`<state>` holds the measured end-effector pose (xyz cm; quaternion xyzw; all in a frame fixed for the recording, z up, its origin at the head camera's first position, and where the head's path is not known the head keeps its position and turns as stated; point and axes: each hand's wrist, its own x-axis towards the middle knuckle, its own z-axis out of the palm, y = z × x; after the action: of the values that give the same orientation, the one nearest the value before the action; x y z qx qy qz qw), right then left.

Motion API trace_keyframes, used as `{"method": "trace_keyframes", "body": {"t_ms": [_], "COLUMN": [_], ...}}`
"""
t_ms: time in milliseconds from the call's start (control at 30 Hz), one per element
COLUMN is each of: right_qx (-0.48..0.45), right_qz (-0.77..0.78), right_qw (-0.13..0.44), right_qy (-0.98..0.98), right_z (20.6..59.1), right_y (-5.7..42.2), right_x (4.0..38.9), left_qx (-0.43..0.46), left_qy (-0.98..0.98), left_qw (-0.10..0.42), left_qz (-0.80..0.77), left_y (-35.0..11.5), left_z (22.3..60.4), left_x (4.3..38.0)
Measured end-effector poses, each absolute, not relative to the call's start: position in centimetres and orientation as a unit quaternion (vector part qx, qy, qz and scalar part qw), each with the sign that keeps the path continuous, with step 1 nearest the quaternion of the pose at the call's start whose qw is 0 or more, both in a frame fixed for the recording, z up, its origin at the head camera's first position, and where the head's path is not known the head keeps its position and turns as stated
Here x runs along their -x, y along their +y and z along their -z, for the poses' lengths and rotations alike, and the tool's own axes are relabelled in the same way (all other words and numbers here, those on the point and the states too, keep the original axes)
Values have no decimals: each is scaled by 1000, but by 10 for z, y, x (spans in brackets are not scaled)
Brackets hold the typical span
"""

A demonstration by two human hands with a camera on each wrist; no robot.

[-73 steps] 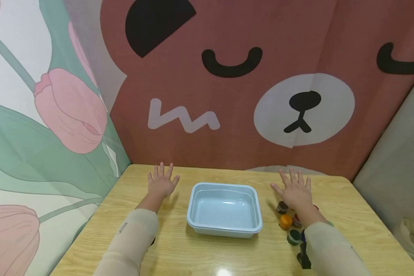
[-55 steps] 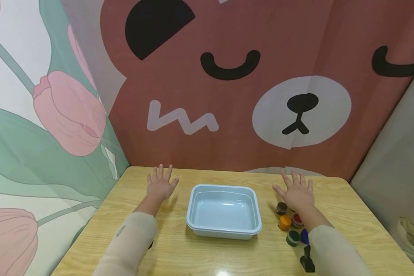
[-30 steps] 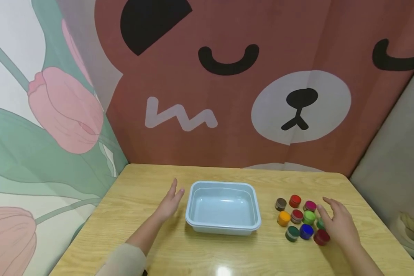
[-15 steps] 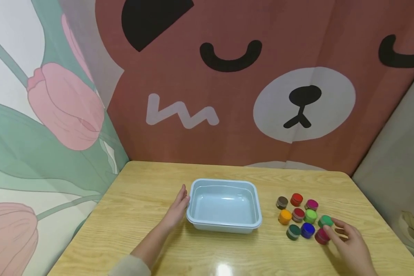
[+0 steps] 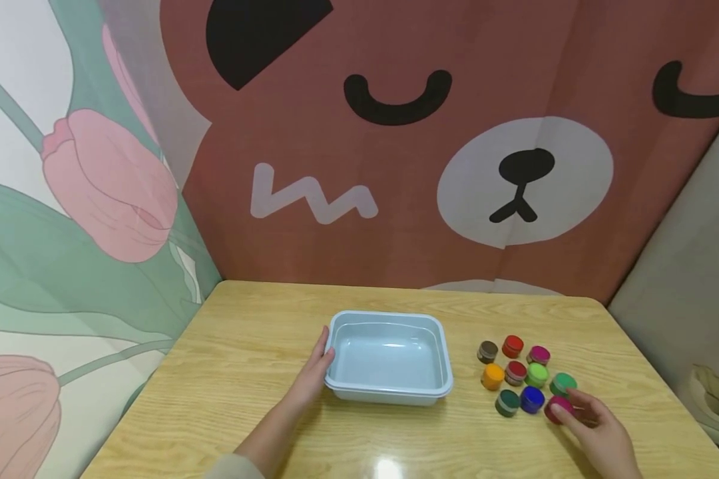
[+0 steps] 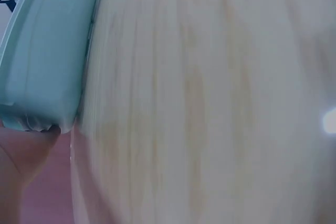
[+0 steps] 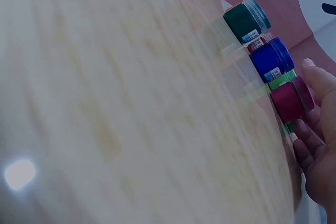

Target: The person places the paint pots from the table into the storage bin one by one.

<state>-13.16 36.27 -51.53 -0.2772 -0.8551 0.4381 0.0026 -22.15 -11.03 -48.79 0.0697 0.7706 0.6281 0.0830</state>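
Observation:
A pale blue plastic tub (image 5: 389, 392) stands on the wooden table with nothing inside. My left hand (image 5: 308, 379) holds its left side, thumb at the rim and fingers along the outer wall; in the left wrist view, only part of that hand (image 6: 23, 156) shows beside the tub's end (image 6: 47, 61). To the right, my right hand (image 5: 605, 432) has thumb and fingers around a magenta paint jar (image 5: 557, 410). In the right wrist view, this jar (image 7: 291, 100) sits between the thumb and the curled fingers, beside a blue jar (image 7: 270, 61).
Several other small paint jars cluster close by, among them a green one (image 5: 563, 384), an orange one (image 5: 493, 376) and a dark green one (image 5: 507, 403). A curtain with a bear print (image 5: 407, 253) hangs behind the table (image 5: 263, 319).
My hands, earlier spread flat on the table, have moved apart in task: the left came right to the tub's side. The right drew back toward the jars and closed around the magenta one.

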Motion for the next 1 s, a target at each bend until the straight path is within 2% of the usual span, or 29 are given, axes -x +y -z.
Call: {"method": "trace_keyframes", "body": {"t_ms": [567,767,1000], "right_qx": [283,299,242], "right_qz": [-403,-428,-450], "right_qw": [16,28,46], "right_qy": [-870,-852,-858], "right_z": [516,504,476], "right_y": [358,361,352], "right_x": [129,128,135], "left_qx": [-59,-53,-51], "left_qy": [720,714,709], "left_qw": [85,86,85], "left_qz": [-686,-693,-698], "left_y": [-107,-105,-104], "left_z": [498,500,502], "left_x": [218,218,219]}}
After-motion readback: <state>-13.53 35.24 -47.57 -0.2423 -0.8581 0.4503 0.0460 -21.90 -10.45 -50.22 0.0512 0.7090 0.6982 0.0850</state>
